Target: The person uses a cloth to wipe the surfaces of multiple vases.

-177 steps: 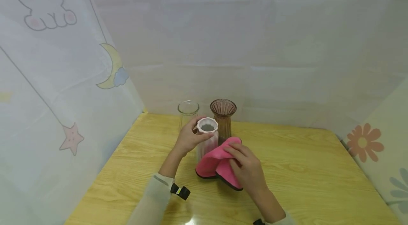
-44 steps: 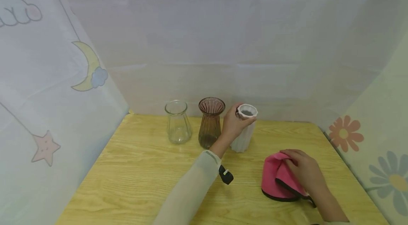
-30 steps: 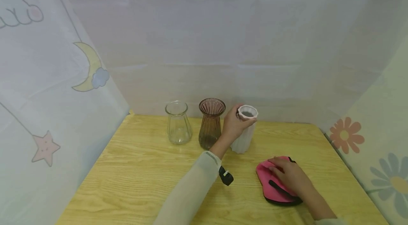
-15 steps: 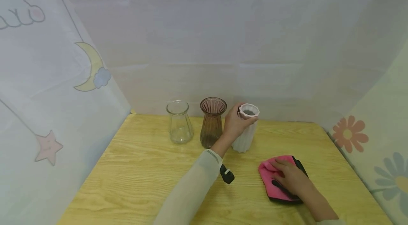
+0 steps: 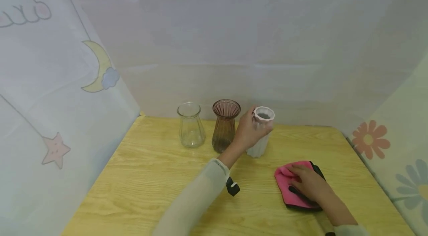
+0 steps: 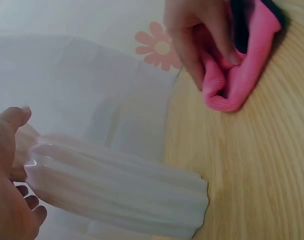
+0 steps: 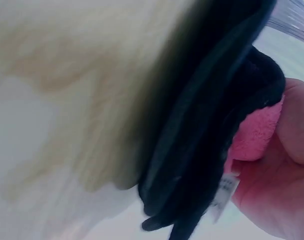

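A white fluted vase (image 5: 259, 143) stands upright on the wooden table, to the right of the other vases. My left hand (image 5: 249, 130) is around its upper part; in the left wrist view the thumb (image 6: 16, 117) stands off the neck, and fingertips show past the neck's other side. My right hand (image 5: 309, 184) pinches a bunched pink cleaning cloth (image 5: 284, 187) with black edging, lying on the table at the right. In the right wrist view the cloth's dark edge (image 7: 201, 110) fills the middle, with a white tag beside the palm.
A clear glass vase (image 5: 192, 132) and a purple-brown ribbed glass vase (image 5: 224, 128) stand at the back, left of the white one. Behind the wooden table (image 5: 140, 176) hangs a pale sheet (image 5: 207, 42); printed sheets flank both sides.
The white vase has gone from between the other vases to their right. My right hand has carried the cloth rightward and laid it down. Just now, my left thumb shifts off the vase's rim.
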